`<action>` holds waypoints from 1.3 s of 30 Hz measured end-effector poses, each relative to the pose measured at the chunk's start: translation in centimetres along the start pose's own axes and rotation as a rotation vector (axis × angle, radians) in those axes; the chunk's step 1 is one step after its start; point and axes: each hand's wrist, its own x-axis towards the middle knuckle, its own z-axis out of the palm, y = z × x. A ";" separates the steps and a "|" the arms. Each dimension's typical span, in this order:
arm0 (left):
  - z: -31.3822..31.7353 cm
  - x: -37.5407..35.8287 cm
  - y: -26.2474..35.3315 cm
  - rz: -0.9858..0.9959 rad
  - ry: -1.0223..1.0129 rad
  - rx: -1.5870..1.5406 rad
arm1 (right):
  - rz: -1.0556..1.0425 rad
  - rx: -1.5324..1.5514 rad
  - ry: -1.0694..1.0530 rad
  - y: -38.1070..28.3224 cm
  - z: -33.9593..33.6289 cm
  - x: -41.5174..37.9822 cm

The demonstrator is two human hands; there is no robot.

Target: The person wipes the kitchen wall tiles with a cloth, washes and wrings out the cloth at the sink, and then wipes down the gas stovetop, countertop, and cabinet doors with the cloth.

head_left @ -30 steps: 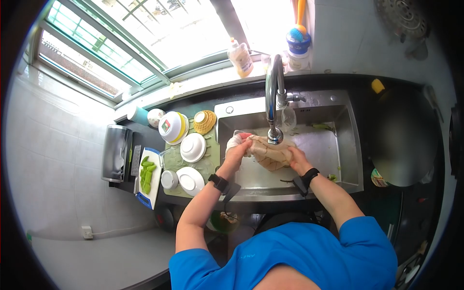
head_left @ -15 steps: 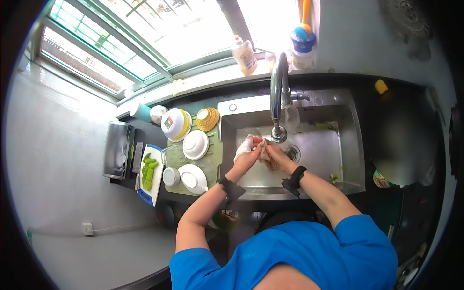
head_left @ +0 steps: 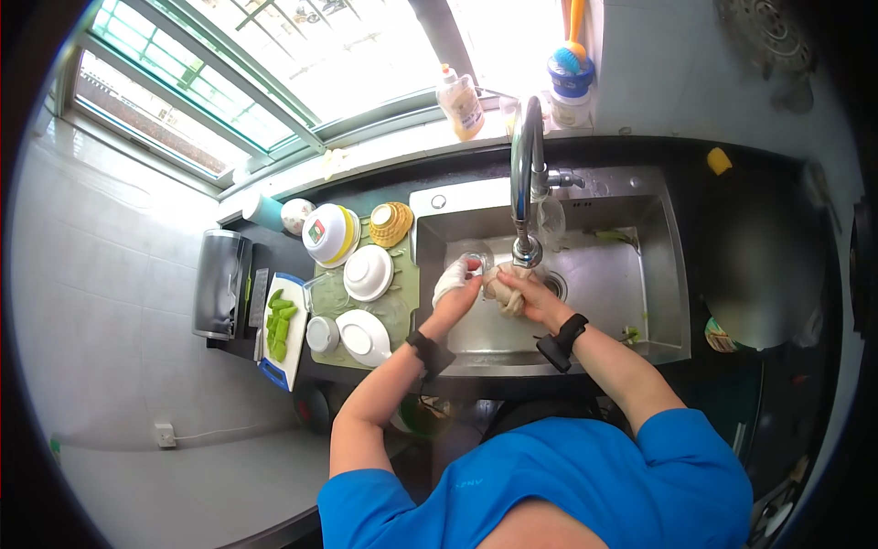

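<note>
Over the steel sink [head_left: 585, 311], my left hand [head_left: 462, 285], with a white wrap around part of it, has its fingers closed on a clear glass [head_left: 475, 249]. The exact shape of that glass is hard to make out. My right hand [head_left: 540, 302] grips a beige cloth [head_left: 506, 291], which hangs bunched just below the tap [head_left: 526, 242]. A small gap separates the two hands. Another clear glass piece [head_left: 551, 220] stands in the sink behind the tap.
Left of the sink, a green mat [head_left: 407, 316] carries white bowls [head_left: 369, 273] and a yellow basket-like bowl [head_left: 390, 223]. Beyond it lies a cutting board [head_left: 295, 343] with green vegetable pieces [head_left: 280, 325]. A soap bottle [head_left: 460, 105] stands on the windowsill. Vegetable scraps [head_left: 629, 334] lie in the sink.
My hands were together at the cloth and have now come apart. The left one has shifted left to the glass; the right one keeps the cloth, which shows more fully.
</note>
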 end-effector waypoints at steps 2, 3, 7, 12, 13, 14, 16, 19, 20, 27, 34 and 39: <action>-0.1 0.9 -1.1 -0.080 -0.094 -0.140 | -0.030 -0.084 -0.020 -0.5 0.5 -0.3; -0.2 1.0 -0.7 -0.160 -0.192 -0.280 | 0.041 -0.203 -0.055 -1.1 0.5 -0.5; -0.6 0.6 1.0 -0.371 -0.337 -0.514 | -0.118 -0.520 -0.049 -1.7 1.8 -1.4; -1.3 1.0 0.7 -0.634 -0.468 -0.537 | -0.126 -0.944 0.015 0.0 -2.8 0.8; -1.2 0.8 1.2 -0.631 -0.469 -0.538 | -0.201 -1.053 0.073 0.0 -2.4 1.2; -1.1 0.2 1.7 -0.646 -0.438 -0.551 | -0.203 -1.055 0.075 -0.3 -2.6 0.8; -0.9 0.1 1.8 -0.662 -0.407 -0.566 | -0.120 -1.050 -0.051 -4.4 2.6 -2.9; -0.8 0.6 0.4 -0.708 -0.455 -0.634 | -0.077 -0.750 -0.152 -3.8 2.1 -3.0; -0.6 0.7 0.0 -0.694 -0.447 -0.701 | -0.078 -0.750 -0.152 -3.6 2.0 -3.0; -1.5 -0.2 2.7 -0.559 -0.575 -0.680 | -0.016 -0.298 -0.227 -5.1 2.4 -3.4; -0.9 1.3 0.8 -0.582 -0.611 -0.514 | 0.111 -0.341 -0.076 -5.9 1.6 -4.2; -0.4 1.4 1.7 -0.606 -0.640 -0.161 | 0.228 -0.380 0.030 -3.7 -0.5 -5.2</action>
